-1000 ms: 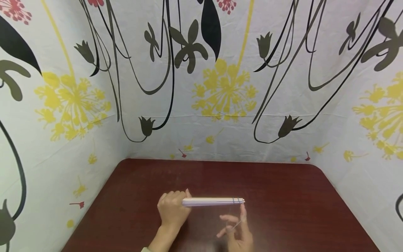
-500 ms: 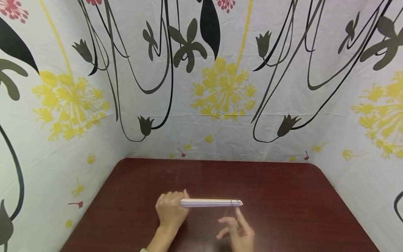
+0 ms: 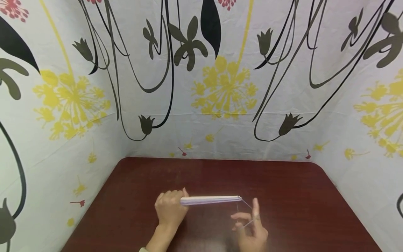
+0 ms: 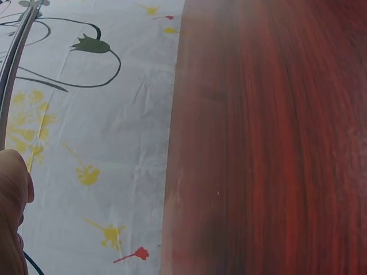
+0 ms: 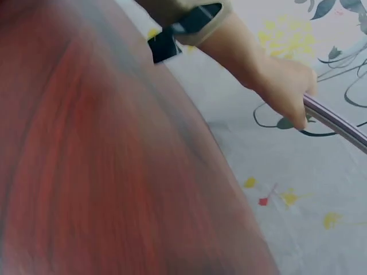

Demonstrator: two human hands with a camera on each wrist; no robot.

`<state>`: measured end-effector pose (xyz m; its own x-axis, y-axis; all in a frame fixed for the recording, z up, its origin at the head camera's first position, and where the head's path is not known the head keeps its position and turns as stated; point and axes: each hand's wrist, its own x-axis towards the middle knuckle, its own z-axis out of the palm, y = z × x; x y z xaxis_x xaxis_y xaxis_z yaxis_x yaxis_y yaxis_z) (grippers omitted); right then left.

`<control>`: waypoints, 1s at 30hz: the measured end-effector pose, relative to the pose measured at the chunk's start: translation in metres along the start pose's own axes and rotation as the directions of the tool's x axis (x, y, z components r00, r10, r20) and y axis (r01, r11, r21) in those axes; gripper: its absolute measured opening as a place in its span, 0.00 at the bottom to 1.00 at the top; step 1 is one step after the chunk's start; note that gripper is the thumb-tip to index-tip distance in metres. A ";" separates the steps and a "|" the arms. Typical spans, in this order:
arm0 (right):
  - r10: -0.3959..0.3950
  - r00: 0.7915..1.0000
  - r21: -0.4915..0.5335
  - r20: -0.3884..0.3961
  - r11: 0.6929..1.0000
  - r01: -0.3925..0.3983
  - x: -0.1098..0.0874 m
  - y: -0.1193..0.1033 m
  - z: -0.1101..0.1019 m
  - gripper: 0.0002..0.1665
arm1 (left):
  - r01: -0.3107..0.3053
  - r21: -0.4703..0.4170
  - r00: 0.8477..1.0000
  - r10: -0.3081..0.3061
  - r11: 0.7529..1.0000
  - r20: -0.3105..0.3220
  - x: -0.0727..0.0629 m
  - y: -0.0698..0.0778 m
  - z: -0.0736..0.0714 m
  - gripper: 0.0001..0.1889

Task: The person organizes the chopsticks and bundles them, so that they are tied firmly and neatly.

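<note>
In the head view my left hand [image 3: 170,211] grips one end of a bundle of thin pale sticks [image 3: 210,200], held level over the table and pointing right. In the left wrist view the bundle [image 4: 12,71] rises above the thumb. A thin elastic band [image 3: 246,203] runs from the bundle's right end to my right hand [image 3: 253,227]. Its strands stretch across the raised index finger and down toward the bent thumb and other fingers. The right wrist view shows the left hand [image 5: 287,86] round the bundle [image 5: 335,121]; the right hand is outside that view.
A dark red-brown wooden table [image 3: 283,196] with rounded far corners lies beneath the hands. White cloth [image 3: 226,140] printed with flowers and stems hangs behind it and along both sides. A dark strap [image 5: 189,26] circles the left sleeve.
The right hand has moved right, away from the bundle's end, and its index finger now points up. The band, earlier wound round that end, is drawn out from it. The left hand stays nearly still.
</note>
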<state>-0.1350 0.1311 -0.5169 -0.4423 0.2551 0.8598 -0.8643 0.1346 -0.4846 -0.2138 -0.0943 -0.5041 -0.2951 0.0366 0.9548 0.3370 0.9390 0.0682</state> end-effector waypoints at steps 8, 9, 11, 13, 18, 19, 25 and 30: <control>-0.117 0.987 -0.078 0.110 0.989 0.126 0.012 -0.011 0.001 0.39 | 0.029 -0.003 0.998 -0.029 1.000 0.053 -0.001 0.002 -0.002 0.21; -0.178 0.973 -0.074 0.146 0.979 0.190 0.015 -0.011 0.002 0.38 | 0.040 -0.004 0.997 -0.039 0.999 0.068 -0.001 0.002 -0.003 0.20; -0.272 0.934 -0.057 0.231 0.955 0.292 0.021 -0.011 0.005 0.34 | 0.054 -0.007 0.994 -0.053 0.999 0.096 -0.002 0.004 -0.005 0.19; -0.306 0.891 -0.004 0.336 0.945 0.327 0.024 -0.011 0.008 0.27 | 0.059 -0.011 0.992 -0.057 0.998 0.117 -0.003 0.006 -0.006 0.19; -0.070 0.862 0.040 0.503 0.997 0.058 0.010 -0.002 0.003 0.01 | 0.055 -0.032 0.993 -0.052 0.998 0.110 -0.004 0.012 -0.008 0.20; 0.042 0.857 0.011 0.513 0.998 -0.055 0.004 0.002 0.000 0.03 | 0.055 -0.040 0.994 -0.051 0.998 0.096 -0.003 0.013 -0.009 0.20; 0.185 0.819 -0.105 0.543 0.983 -0.152 -0.013 0.022 -0.008 0.07 | 0.031 -0.043 0.996 -0.027 0.999 0.079 0.000 0.015 -0.009 0.19; -0.195 0.770 -0.090 0.607 0.946 0.311 -0.010 0.014 -0.002 0.30 | 0.028 0.007 0.994 -0.028 1.000 0.108 0.003 0.012 -0.006 0.19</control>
<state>-0.1426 0.1324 -0.5324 -0.3174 -0.4112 0.8545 -0.9337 0.2932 -0.2057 -0.2054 -0.0853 -0.4988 -0.3992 0.0464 0.9157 0.3225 0.9420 0.0928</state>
